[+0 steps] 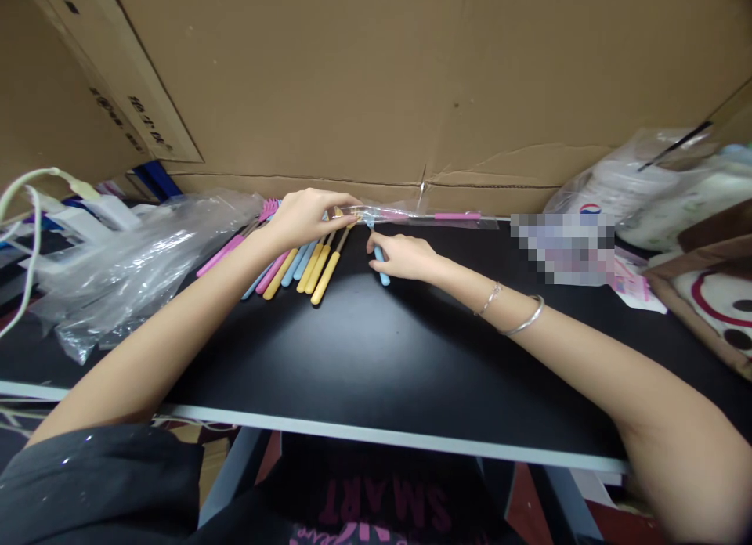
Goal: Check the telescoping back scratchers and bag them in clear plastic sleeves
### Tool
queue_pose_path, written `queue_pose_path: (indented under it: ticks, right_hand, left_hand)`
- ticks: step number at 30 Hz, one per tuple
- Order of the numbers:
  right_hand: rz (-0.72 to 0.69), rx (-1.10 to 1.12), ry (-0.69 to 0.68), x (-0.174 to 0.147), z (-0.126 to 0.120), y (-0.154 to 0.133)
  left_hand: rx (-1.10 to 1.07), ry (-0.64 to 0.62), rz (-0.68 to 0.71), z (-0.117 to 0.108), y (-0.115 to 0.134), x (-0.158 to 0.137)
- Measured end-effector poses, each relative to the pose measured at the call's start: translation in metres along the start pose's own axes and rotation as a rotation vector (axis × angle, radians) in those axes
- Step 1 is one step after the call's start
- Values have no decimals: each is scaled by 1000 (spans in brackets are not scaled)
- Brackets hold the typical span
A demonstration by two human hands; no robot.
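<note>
My right hand (pixel 405 257) is closed around a blue-handled back scratcher (pixel 385 279), its small blue head pointing toward the cardboard. Just left of it, my left hand (pixel 311 216) pinches the end of a clear plastic sleeve (pixel 405 210) between thumb and fingers. That sleeve lies along the back of the table, and a pink-handled back scratcher (pixel 457 216) shows at its right part. Under and beside my left hand is a row of several more back scratchers (pixel 317 275) with yellow, blue and pink handles. My left hand and forearm hide some of their heads.
A pile of clear plastic bags (pixel 146 240) lies on the black table (pixel 376 373) at the left, by white plugs and cables (pixel 88 216). Cardboard (pixel 352 83) walls the back. At the right stand a bagged white tub (pixel 628 189) and a brown bag with a cartoon face (pixel 717 302).
</note>
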State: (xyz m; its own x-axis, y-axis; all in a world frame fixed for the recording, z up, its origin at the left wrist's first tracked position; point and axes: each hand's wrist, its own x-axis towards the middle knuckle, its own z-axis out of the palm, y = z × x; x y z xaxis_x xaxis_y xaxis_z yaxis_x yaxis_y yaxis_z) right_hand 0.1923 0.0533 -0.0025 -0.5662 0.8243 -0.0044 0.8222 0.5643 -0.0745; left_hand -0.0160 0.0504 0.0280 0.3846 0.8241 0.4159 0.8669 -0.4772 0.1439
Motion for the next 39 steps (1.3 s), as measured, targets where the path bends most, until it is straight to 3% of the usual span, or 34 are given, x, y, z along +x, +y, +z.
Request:
queue_pose_path:
  ticks: [6, 15, 19, 24, 27, 33, 39]
  right_hand:
    - [38, -72, 114, 8, 5, 5]
    - [-37, -198, 274, -1, -1, 4]
    - [-83, -51, 328, -15, -8, 17]
    - [-114, 568, 213, -39, -8, 56]
    - [-95, 744, 121, -59, -6, 75]
    - [-120, 609, 11, -96, -6, 85]
    - [-205, 364, -9, -110, -9, 99]
  left_hand:
    - [-6, 67, 10, -5, -5, 0]
    - [-52, 86, 32, -14, -8, 1]
    - [-100, 106, 61, -17, -4, 1]
    - [-153, 81, 176, -7, 10, 0]
    - [-130, 32, 253, -1, 23, -2]
    - [-69, -3, 332, 2, 44, -7]
    - [-15, -106, 426, 13, 61, -13]
